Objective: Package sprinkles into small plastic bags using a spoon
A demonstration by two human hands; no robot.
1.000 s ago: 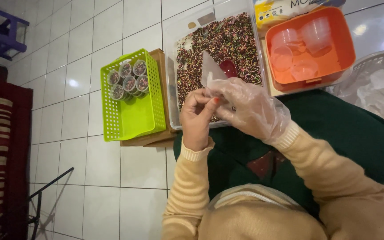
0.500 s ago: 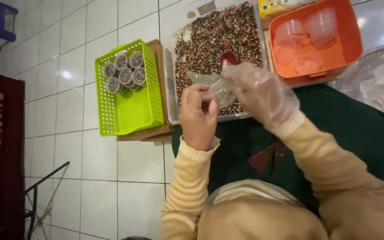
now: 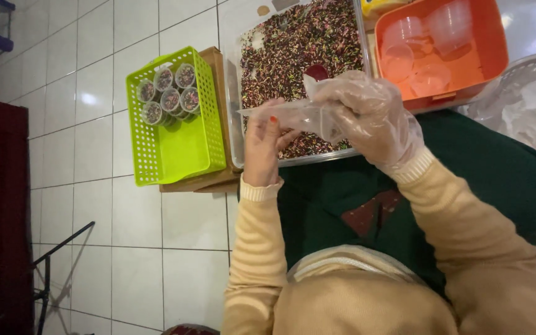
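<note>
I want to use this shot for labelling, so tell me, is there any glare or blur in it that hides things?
Head view: lamp glare sits on the floor tiles and washes out the top right corner; the clear plastic bag between the left hand and the gloved right hand is faint and slightly smeared; the green basket and sprinkle tub look sharp.

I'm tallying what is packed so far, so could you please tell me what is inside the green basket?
Inside the green basket, six small clear cups of sprinkles cluster at its far end. Whether more cups lie beneath them is hidden.
</note>
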